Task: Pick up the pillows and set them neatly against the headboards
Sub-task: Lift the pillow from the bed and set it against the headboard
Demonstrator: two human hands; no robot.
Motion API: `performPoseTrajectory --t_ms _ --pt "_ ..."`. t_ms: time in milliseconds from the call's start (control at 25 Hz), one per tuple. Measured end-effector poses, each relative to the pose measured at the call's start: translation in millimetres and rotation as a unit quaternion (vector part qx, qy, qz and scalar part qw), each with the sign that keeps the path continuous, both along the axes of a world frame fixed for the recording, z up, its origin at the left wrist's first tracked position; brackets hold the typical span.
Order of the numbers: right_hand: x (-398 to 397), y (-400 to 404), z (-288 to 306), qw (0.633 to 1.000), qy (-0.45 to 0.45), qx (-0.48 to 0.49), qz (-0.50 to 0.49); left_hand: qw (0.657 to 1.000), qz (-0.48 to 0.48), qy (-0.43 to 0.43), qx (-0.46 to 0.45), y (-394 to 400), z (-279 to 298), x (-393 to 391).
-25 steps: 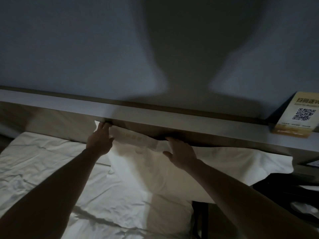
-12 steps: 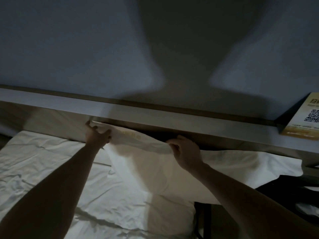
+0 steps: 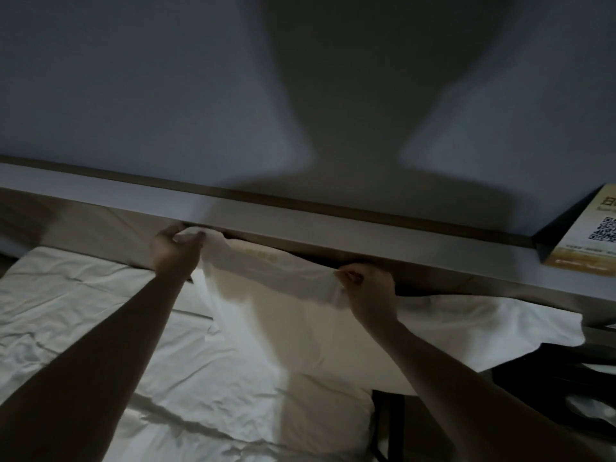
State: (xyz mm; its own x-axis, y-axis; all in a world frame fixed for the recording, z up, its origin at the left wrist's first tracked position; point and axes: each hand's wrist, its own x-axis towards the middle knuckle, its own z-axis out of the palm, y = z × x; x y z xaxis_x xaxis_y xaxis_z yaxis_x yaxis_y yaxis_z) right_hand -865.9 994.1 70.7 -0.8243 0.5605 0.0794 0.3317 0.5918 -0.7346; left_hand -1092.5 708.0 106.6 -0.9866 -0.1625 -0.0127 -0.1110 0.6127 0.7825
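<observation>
A white pillow (image 3: pixel 300 315) leans against the headboard (image 3: pixel 100 235) at the right end of the bed, its right corner hanging past the mattress edge. My left hand (image 3: pixel 175 248) pinches the pillow's upper left corner right under the headboard ledge. My right hand (image 3: pixel 368 288) grips the top edge of the pillow near its middle, fingers curled into the fabric. The room is dim and the pillow's back side is hidden.
A long grey ledge (image 3: pixel 333 235) tops the headboard, with a yellow QR-code card (image 3: pixel 590 241) standing on it at the right. The bed's wrinkled white sheet (image 3: pixel 100 328) spreads to the left. Dark furniture (image 3: pixel 550 411) stands right of the bed.
Both hands went from resting on the pillow's top to curling round its edge. The left corner has been lifted slightly toward the ledge.
</observation>
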Motion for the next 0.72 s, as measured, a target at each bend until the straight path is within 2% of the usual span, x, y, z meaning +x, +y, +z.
performPoseTrajectory --t_ms 120,280,400,480,560,640,720 --pt "1 -3 7 0.996 -0.028 -0.064 -0.055 1.000 -0.012 0.007 0.006 -10 -4 -6" --pt "-2 -12 8 0.995 -0.009 -0.075 -0.061 0.992 0.073 -0.040 0.099 -10 1 1" --pt "9 -13 2 0.998 0.067 -0.008 -0.014 0.990 0.071 -0.024 0.123 23 9 43" --pt "31 -5 -9 0.986 0.100 0.121 0.060 0.987 0.039 -0.017 0.156 40 -7 79" --pt "61 14 -18 0.978 0.050 0.174 0.102 0.995 -0.029 -0.013 0.094 50 -36 117" --pt "92 40 -22 0.984 -0.022 0.164 0.064 0.991 -0.131 0.000 -0.037 60 -55 145" --pt "113 68 -27 0.981 -0.086 0.170 0.021 0.972 -0.197 -0.016 -0.124 68 -62 164"
